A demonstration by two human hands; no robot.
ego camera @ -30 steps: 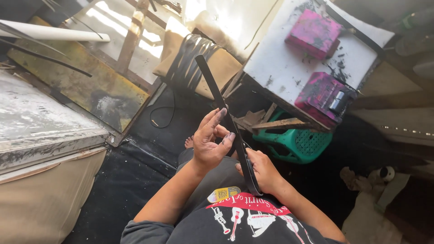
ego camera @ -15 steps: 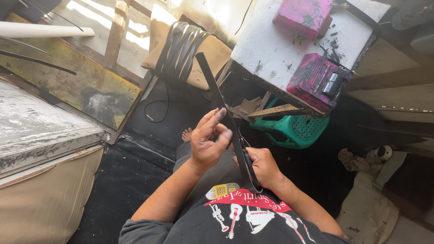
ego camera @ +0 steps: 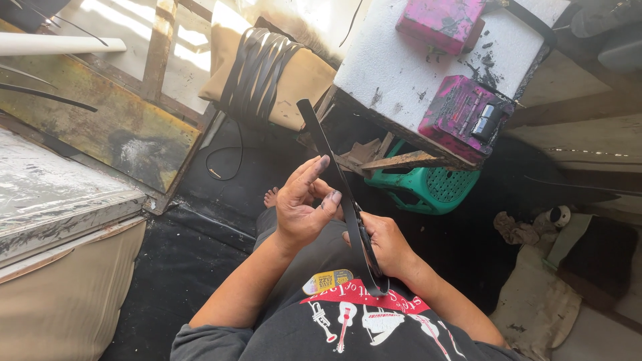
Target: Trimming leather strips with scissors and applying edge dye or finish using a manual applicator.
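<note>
1. Where the view spreads widest, at nine o'clock, a grey, scuffed flat-topped cabinet [ego camera: 60, 200] fills the left edge.
2. At one o'clock stands a white, paint-flecked tabletop [ego camera: 401, 63], carrying two magenta-stained boxes [ego camera: 468, 117].
3. At eleven o'clock a tan cushion wrapped in black straps [ego camera: 264, 73] leans by the wall.
4. Under the tabletop, toward two o'clock, sits a green plastic perforated stool [ego camera: 428, 187].
5. At the centre, a long, narrow black strap [ego camera: 331, 157] runs from twelve o'clock down to the person's lap, ending in a loop at six o'clock.
6. The left hand [ego camera: 301, 210] touches the strap's middle, thumb against it, fingers [ego camera: 314, 170] stretched out and released.
7. The right hand [ego camera: 384, 244] sits just beside it at five o'clock, its fingers clenched on the strap's lower part.
</note>
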